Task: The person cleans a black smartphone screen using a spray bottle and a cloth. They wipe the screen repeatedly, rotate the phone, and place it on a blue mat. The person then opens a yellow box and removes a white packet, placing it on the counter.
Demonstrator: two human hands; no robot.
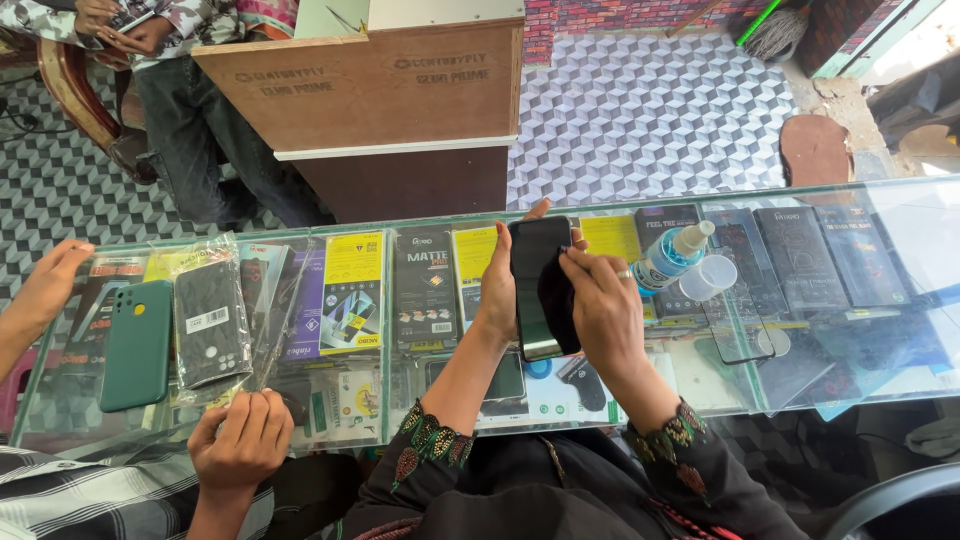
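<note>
My left hand (497,288) holds a black smartphone (534,268) upright over the glass counter (820,195), its dark screen facing me. My right hand (607,312), with a ring on one finger, presses a black cloth (561,305) against the phone's right side. Both wrists show black sleeves with embroidered cuffs. A small spray bottle with blue liquid (671,256) lies on the glass just right of my right hand, and a clear cap (709,277) lies beside it.
A green phone case (137,343) and a black case in a plastic packet (210,322) lie at the left. Another person's hands (241,440) (47,285) rest there. Packaged screen protectors fill the case below. A plywood desk (370,90) stands beyond, with a seated person (190,110).
</note>
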